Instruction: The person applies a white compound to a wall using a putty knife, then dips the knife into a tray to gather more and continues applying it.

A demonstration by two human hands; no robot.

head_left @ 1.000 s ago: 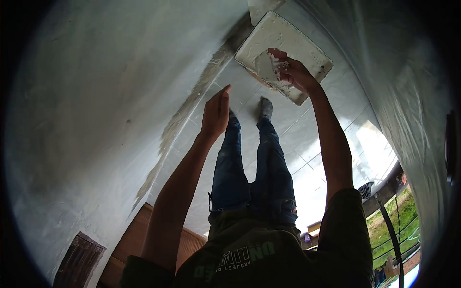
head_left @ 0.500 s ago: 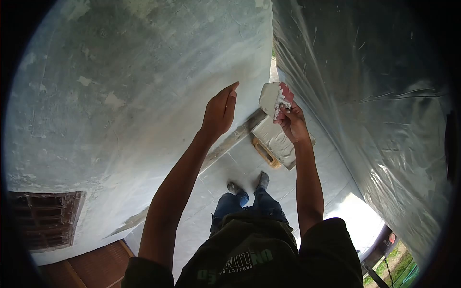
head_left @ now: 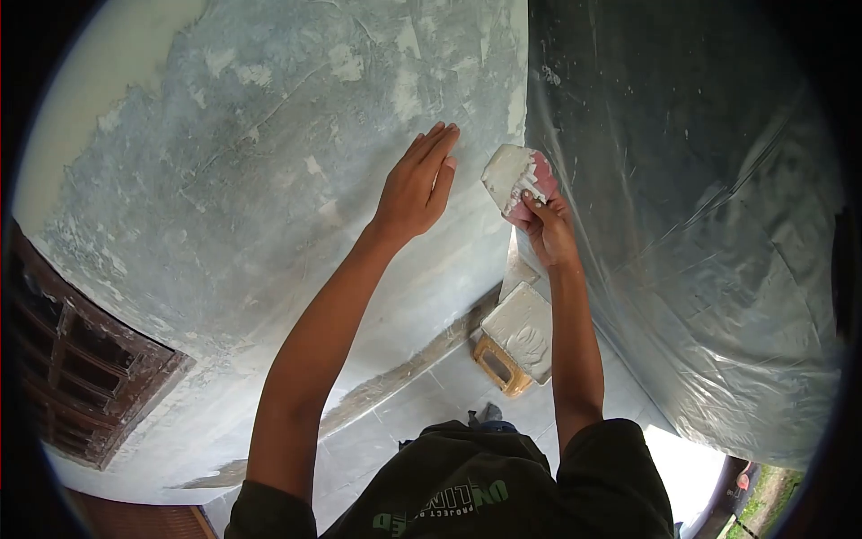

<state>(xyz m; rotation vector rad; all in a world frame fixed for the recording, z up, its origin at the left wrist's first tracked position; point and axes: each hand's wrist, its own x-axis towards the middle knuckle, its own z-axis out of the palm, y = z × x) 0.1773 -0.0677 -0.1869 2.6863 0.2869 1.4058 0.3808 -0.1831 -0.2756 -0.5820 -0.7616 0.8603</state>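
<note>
My right hand point(head_left: 549, 225) grips a putty scraper point(head_left: 512, 175), thumb laid over its pinkish-red part. White putty coats its pale, flat blade, which points up and left close to the wall's edge. My left hand point(head_left: 417, 184) is raised before the patchy grey wall point(head_left: 296, 198) with its fingers stretched out and nothing in it. Below my right forearm, on the floor, lies a flat slab-like holder point(head_left: 523, 331) spread with creamy putty. A yellowish-brown frame-like handle point(head_left: 498, 366) shows at its near side.
Plastic sheeting point(head_left: 691, 234) hangs along my right side, beside the wall's edge. A dark brown window grille point(head_left: 81, 368) is set in the wall at lower left. Grey floor tiles point(head_left: 395, 422) lie under me, with one foot point(head_left: 490, 412) partly visible.
My view has tilted up, so more wall shows and the putty holder sits lower. My left hand's fingers have spread a little. The scraper stays in my right hand.
</note>
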